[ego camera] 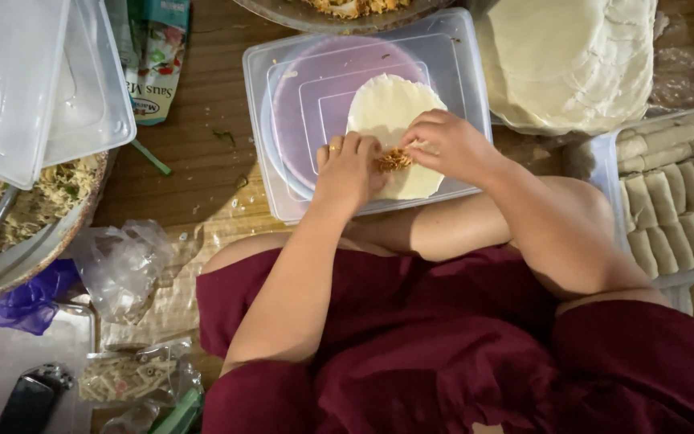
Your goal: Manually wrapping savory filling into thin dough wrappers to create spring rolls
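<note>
A clump of orange-brown filling (393, 159) is pinched between the closed fingers of the left hand (349, 169) and right hand (446, 145), on one round wrapper (389, 120). The wrapper is laid on an upturned clear lid (459, 72). A wrapper stack (572, 56) and a tray of finished rolls (676, 201) are placed to the right.

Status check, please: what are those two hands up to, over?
Left hand and right hand pinching filling on wrapper. Wrapper lies on lid. Nothing in the way.

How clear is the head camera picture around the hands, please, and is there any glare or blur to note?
Head view: warm, even light; the left hand, right hand and the round wrapper are fairly sharp; soft glare whitens the clear plastic lid and the stacked containers; the wrapper stack looks washed out; edges curve slightly.
</note>
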